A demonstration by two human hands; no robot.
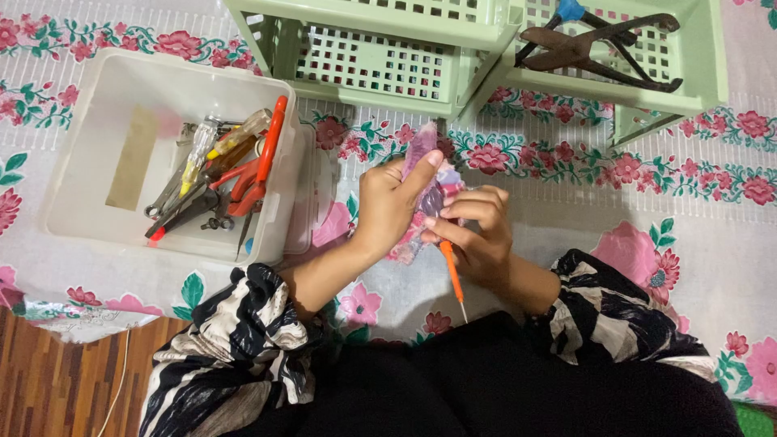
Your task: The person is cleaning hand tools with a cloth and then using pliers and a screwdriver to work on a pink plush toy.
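Screwdriver (452, 271), orange-handled, light and stiff, pinched in the right hand (477, 235) at centre frame.
Left hand (388, 206) clasps a soft purple pouch (422, 154).

The white tub (89, 202) is the landmark. Its inside is crowded on the right with screwdrivers and red-handled pliers (251, 174), while its left half shows bare bottom. Just right of the tub, a clear lid (312, 202) leans against its wall, narrowing the gap toward the left hand (388, 206). Beyond the tub's far right corner stands a green basket rack (380, 61), blocking the way upward; a second green tray (696, 65) further right carries dark rusty pliers (599, 48). Far right of the tub, past the right hand (481, 235), floral cloth (647, 202) lies open. Below the tub, cloth gives way to wooden floor (65, 380).
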